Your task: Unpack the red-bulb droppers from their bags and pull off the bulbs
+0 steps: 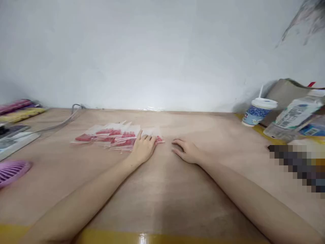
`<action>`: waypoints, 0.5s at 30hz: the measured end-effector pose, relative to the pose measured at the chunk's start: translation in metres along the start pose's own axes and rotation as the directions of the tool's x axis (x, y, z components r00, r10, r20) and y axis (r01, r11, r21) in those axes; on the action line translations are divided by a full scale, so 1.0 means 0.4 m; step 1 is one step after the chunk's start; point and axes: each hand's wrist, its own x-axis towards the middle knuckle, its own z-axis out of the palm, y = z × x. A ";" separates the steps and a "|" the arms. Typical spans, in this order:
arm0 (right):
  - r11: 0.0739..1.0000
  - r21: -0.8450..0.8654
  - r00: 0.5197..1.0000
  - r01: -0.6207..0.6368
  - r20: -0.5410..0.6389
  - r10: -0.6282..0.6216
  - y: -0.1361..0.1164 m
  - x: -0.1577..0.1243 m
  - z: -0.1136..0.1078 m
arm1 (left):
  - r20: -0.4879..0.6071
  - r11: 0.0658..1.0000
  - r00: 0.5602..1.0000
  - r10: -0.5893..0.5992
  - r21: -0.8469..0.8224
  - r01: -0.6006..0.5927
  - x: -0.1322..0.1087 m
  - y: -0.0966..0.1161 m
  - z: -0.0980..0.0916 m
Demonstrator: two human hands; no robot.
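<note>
Small clear plastic bags (122,134) with red contents lie overlapping in a loose pile on the tabletop, left of centre. My left hand (144,147) rests palm down on the right end of this pile, one finger stretched out and the others slightly bent. It covers part of a bag, whose edge and a bit of red show just past the fingers. To the right, my right hand (187,150) lies on its side on the bare wood, apart from the bags. Its thumb and fingers are parted, with nothing between them.
At right stand a blue paper cup (256,113) with lid and straw, a tilted plastic bottle (296,115) and a grey bag (281,93). At left are a purple slatted object (14,173), a cable (61,122) and colourful packets (22,110). A white wall (162,57) closes the back.
</note>
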 end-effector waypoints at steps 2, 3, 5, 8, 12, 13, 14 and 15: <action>1.000 -0.006 1.000 0.003 0.006 -0.003 -0.003 0.005 -0.001 | -0.011 0.999 0.999 0.032 0.005 -0.032 0.001 -0.002 -0.001; 1.000 -0.005 1.000 0.001 0.006 -0.001 -0.004 0.007 -0.001 | -0.014 0.999 0.999 0.045 0.003 -0.045 0.003 -0.002 -0.001; 1.000 0.004 1.000 -0.004 0.001 0.004 -0.007 0.008 -0.002 | -0.020 0.998 0.998 0.064 -0.006 -0.064 0.012 0.001 0.003; 0.998 0.046 0.999 -0.037 -0.037 0.039 -0.009 0.005 -0.001 | -0.012 0.994 0.995 0.095 -0.057 -0.095 0.034 0.012 0.015; 0.980 0.194 0.985 -0.049 -0.153 0.079 -0.007 0.001 0.007 | 0.023 0.973 0.994 0.105 -0.209 -0.098 0.052 0.026 0.028; 0.971 0.237 0.980 -0.045 -0.177 0.089 -0.007 0.001 0.010 | 0.038 0.964 0.995 0.095 -0.254 -0.083 0.051 0.027 0.029; 0.961 0.271 0.976 -0.051 -0.192 0.105 -0.007 0.001 0.013 | 0.054 0.951 0.995 0.087 -0.301 -0.067 0.048 0.028 0.028; 0.954 0.292 0.973 -0.066 -0.194 0.127 -0.007 0.002 0.016 | 0.068 0.935 0.994 0.081 -0.352 -0.052 0.044 0.028 0.026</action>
